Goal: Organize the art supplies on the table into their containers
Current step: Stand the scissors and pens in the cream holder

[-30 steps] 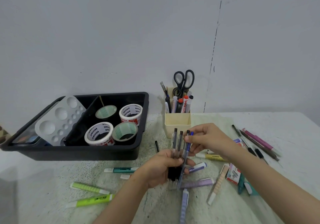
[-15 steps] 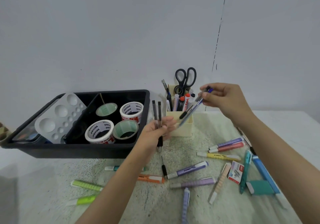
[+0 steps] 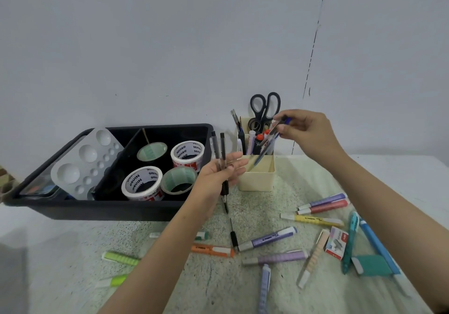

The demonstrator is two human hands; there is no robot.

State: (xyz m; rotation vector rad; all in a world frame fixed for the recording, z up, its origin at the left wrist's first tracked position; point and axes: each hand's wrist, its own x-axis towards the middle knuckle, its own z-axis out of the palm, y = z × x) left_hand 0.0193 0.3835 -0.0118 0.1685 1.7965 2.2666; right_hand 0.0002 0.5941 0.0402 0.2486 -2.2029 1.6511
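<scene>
Right hand (image 3: 306, 131) pinches blue clear plastic pen (image 3: 265, 148), tip slanting down-left toward cream plastic holder (image 3: 257, 181); left hand (image 3: 218, 172) grips two dark pens (image 3: 222, 152).

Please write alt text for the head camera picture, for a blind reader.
The right hand holds a blue pen slanted, its tip inside a cream pen holder; the left hand holds two pens upright. Highlighters lie scattered on the table.

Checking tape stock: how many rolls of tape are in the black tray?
4, all in the black tray's right compartment: back green roll, back white roll, front white roll, front green roll. More could lie hidden under them.
</scene>
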